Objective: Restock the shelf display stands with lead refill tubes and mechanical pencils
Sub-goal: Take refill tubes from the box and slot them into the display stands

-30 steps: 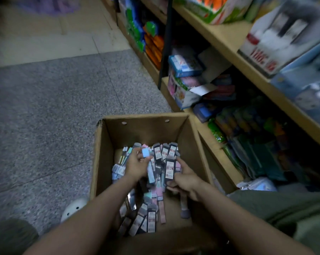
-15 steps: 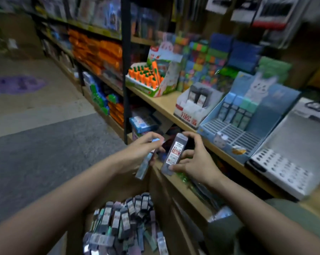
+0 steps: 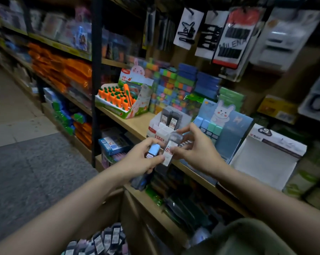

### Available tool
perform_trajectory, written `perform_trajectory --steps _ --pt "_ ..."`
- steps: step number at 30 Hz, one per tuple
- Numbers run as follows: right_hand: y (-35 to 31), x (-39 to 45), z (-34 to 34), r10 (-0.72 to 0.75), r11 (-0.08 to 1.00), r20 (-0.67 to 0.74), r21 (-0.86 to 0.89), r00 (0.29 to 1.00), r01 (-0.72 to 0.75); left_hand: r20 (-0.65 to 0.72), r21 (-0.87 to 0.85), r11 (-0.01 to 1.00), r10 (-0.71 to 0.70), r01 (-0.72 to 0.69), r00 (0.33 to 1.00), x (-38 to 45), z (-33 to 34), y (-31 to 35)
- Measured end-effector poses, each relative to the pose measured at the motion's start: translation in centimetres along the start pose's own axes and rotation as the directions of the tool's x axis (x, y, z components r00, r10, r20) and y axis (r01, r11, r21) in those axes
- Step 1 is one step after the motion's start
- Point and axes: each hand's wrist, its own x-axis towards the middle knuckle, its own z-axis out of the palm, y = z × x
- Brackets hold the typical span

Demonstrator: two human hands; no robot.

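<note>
My left hand (image 3: 142,161) grips a lead refill tube with a light blue cap (image 3: 153,150); its lower end sticks out below the palm. My right hand (image 3: 196,150) pinches a clear lead refill tube with a red-and-white label (image 3: 171,150), tilted, close against the left hand. Both hands hover just in front of the white display stand (image 3: 161,131) on the wooden shelf (image 3: 129,124), which holds a few grey tubes at its back. To the right stand a blue rabbit display stand (image 3: 229,133) with pastel tubes and a white stand (image 3: 266,159) with nothing in it.
A cardboard box of lead refill tubes (image 3: 104,242) sits on the floor at the bottom. A carrot-pen display (image 3: 122,100) stands left of the white stand. Coloured blocks fill the shelf back. Carded goods hang above. A black upright (image 3: 96,80) divides the shelving. Grey floor lies left.
Both hands lifted out of the box, each with a tube, and rose to the shelf. My view swung up from the box to the display stands.
</note>
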Motion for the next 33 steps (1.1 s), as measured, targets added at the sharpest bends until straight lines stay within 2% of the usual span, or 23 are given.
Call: perform_trajectory --steps 2,6,10,13,17,22,26,30,33 --pt "-0.3 2.2 -1.7 -0.041 0.993 -0.07 -0.109 0.997 0.034 -0.052 0.054 0.998 -0.024 0.027 0.998 0.9 -0.5 -0.2" --pt "-0.9 7.1 -4.2 -0.157 0.955 -0.214 -0.283 0.964 0.092 -0.063 0.147 0.976 -0.15 0.158 0.987 2.0 -2.4 -1.0" --pt "-0.2 10.9 -3.8 -0.187 0.928 -0.26 -0.363 0.947 0.083 -0.18 0.018 0.986 -0.159 0.165 0.971 2.7 -3.1 -1.8" --pt "0.7 12.6 -2.3 -0.166 0.915 -0.251 -0.4 0.954 0.054 -0.255 -0.123 0.982 -0.17 0.142 0.952 3.0 -3.5 -1.9" --pt "2.2 13.8 -0.8 -0.129 0.901 -0.233 -0.434 0.964 0.016 -0.247 -0.264 0.957 -0.189 0.122 0.95 3.0 -4.3 -1.9" --pt "3.3 14.6 0.2 -0.111 0.917 -0.218 -0.398 0.97 0.016 -0.232 -0.249 0.964 -0.156 0.097 0.96 3.5 -4.4 -2.2" --pt "3.6 15.0 0.0 -0.131 0.855 -0.195 -0.519 0.972 0.011 -0.202 -0.241 0.966 -0.147 0.096 0.968 3.9 -3.8 -2.5" --pt "4.1 14.5 0.7 -0.087 0.802 -0.147 -0.597 0.985 -0.018 -0.202 -0.252 0.964 -0.132 0.079 0.97 4.1 -3.1 -2.5" --pt "3.6 13.5 0.6 -0.114 0.768 -0.106 -0.64 0.988 0.02 -0.206 -0.248 0.966 -0.124 0.071 0.971 4.0 -2.9 -2.4"
